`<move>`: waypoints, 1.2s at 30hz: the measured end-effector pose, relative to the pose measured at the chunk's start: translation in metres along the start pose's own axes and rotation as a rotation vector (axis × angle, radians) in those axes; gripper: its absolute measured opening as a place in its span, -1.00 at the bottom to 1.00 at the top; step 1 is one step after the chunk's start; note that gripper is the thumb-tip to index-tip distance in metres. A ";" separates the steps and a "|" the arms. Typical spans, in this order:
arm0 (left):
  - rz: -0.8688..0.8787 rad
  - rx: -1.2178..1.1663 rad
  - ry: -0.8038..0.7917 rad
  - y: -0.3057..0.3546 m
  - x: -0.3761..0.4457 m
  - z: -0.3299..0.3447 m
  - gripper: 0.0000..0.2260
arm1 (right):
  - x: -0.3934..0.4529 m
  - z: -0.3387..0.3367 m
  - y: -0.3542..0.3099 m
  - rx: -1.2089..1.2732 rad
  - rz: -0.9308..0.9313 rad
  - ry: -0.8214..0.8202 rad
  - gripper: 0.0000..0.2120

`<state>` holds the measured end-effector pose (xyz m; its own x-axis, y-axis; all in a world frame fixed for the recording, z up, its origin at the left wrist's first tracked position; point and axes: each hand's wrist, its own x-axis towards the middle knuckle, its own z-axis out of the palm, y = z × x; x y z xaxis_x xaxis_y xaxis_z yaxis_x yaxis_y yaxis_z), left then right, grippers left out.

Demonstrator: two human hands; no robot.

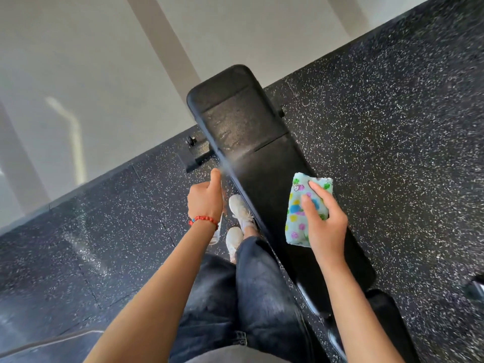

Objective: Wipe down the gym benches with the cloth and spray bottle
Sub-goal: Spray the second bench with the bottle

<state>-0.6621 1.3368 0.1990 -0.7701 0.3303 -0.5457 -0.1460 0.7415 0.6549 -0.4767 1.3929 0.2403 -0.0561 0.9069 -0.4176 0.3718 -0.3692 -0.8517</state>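
Note:
A black padded gym bench [264,163] runs from the wall toward me, its far pad speckled with wet droplets. My left hand [205,199], with a red bead bracelet at the wrist, grips a clear spray bottle [216,233] that is mostly hidden under the hand; a faint mist streams from it toward the bench's left edge. My right hand [323,221] holds a folded light-blue cloth [305,209] with coloured dots, hovering over the bench's near pad.
Speckled black rubber flooring [392,127] surrounds the bench. A pale wall [91,74] rises behind it. The bench's metal foot [196,155] sticks out on the left. My legs in dark jeans and white shoes [239,218] stand beside the bench's left edge.

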 end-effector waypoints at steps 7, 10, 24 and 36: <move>-0.057 -0.019 0.070 0.033 0.041 -0.006 -0.48 | 0.045 0.030 -0.032 -0.034 -0.027 -0.079 -0.75; -0.070 -0.016 0.101 0.047 0.055 -0.011 -0.44 | 0.065 0.042 -0.046 -0.063 -0.042 -0.105 -0.74; -0.130 -0.336 0.246 0.056 0.085 -0.088 -0.32 | 0.090 0.146 -0.110 -0.154 -0.165 -0.383 -0.74; -0.258 -0.623 0.459 -0.027 0.114 -0.249 -0.39 | 0.001 0.323 -0.151 -0.315 -0.315 -0.688 -0.76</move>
<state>-0.9006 1.2093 0.2493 -0.8230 -0.1789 -0.5391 -0.5680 0.2563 0.7821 -0.8324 1.3836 0.2666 -0.7193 0.5933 -0.3614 0.4808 0.0497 -0.8754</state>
